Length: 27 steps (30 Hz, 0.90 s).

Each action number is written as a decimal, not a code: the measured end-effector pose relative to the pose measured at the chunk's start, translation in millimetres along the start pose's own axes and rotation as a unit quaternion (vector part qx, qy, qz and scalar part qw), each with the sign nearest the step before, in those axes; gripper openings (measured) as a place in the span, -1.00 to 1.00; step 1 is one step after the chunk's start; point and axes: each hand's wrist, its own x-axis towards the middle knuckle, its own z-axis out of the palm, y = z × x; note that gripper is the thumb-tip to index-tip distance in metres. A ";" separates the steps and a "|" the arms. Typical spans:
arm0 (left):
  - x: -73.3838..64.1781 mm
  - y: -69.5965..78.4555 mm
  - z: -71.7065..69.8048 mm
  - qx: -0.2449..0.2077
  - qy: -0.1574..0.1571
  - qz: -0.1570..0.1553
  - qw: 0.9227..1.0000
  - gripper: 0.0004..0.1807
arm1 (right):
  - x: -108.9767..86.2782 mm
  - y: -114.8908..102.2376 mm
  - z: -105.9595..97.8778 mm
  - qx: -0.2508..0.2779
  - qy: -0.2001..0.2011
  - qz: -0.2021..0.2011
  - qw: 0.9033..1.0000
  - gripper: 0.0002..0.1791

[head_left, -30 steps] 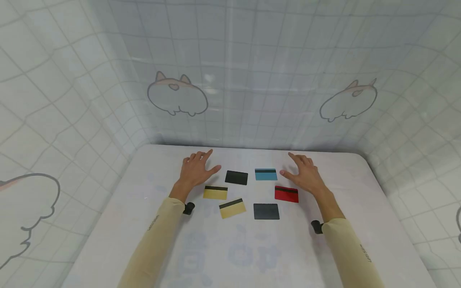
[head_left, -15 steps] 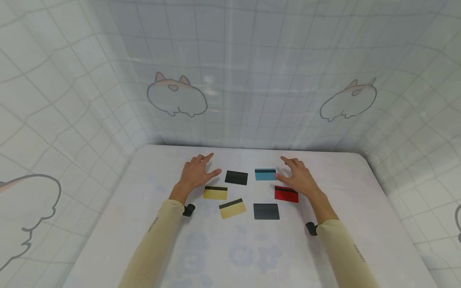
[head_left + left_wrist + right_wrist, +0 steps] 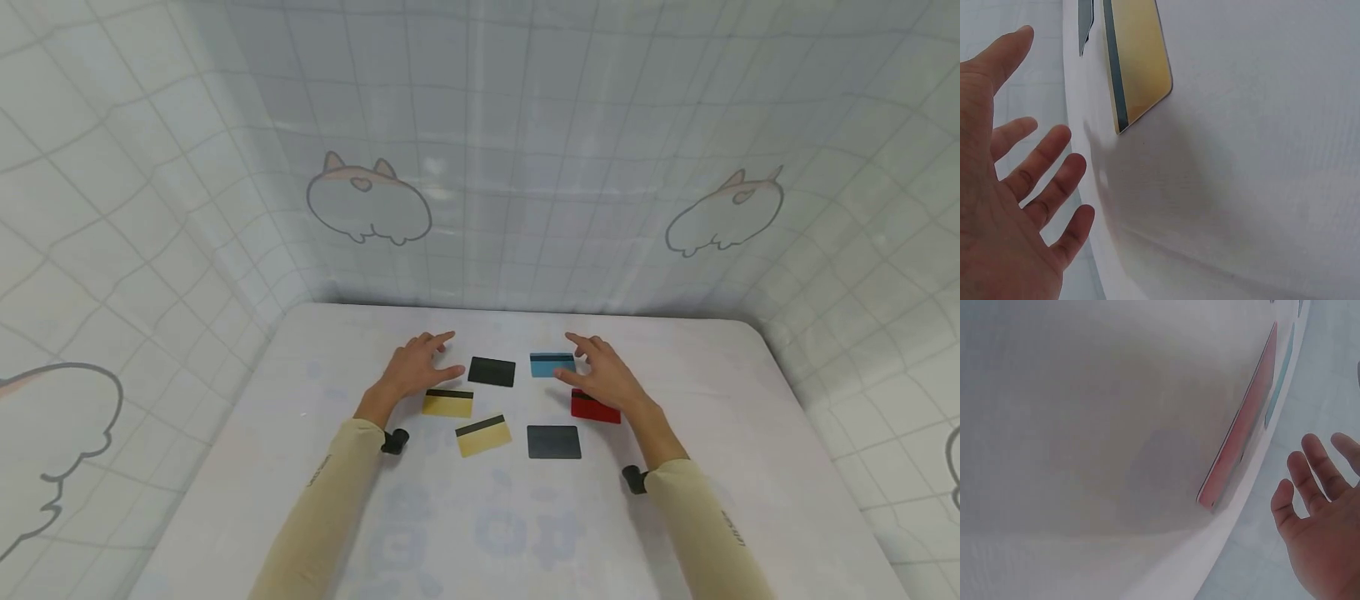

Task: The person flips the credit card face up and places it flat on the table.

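Observation:
My left hand (image 3: 411,368) hovers above the table with fingers spread, holding nothing. Its thumb points toward a black card (image 3: 492,372), and a yellow card (image 3: 447,405) lies just below the palm. Over on the right, my right hand (image 3: 606,377) is also spread and holds nothing. In the head view its thumb overlaps a blue card (image 3: 551,367) with a dark stripe, and the hand partly covers a red card (image 3: 596,408). The right wrist view shows the red card (image 3: 1241,428) flat on the table, apart from the fingers.
A second yellow card (image 3: 483,436), tilted, and a dark grey card (image 3: 554,442) lie nearer the person on the white table (image 3: 480,517). A curtain (image 3: 510,167) with a grid pattern and cartoon animals stands behind the far edge and along both sides.
My right hand has moved left, from beside the blue card to partly over it and the red card. My left hand has shifted slightly right and nearer. The cards have not moved.

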 end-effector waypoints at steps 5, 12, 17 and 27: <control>-1.8 0.4 3.0 -0.024 -0.009 0.001 1.000 -0.14 | -0.2 -4.8 5.8 0.009 -0.006 -0.008 1.000 -0.03; -3.4 1.0 6.0 -0.039 -0.015 0.011 0.999 -0.16 | 2.2 -13.9 15.1 0.013 -0.024 -0.006 1.000 -0.05; -6.5 0.8 7.3 -0.045 -0.022 0.021 0.999 -0.18 | -0.2 -23.4 21.8 0.035 -0.042 0.003 0.998 -0.05; -10.3 2.2 10.8 -0.038 -0.028 0.036 0.998 -0.24 | -2.1 -42.0 29.6 0.040 -0.074 -0.007 0.996 -0.10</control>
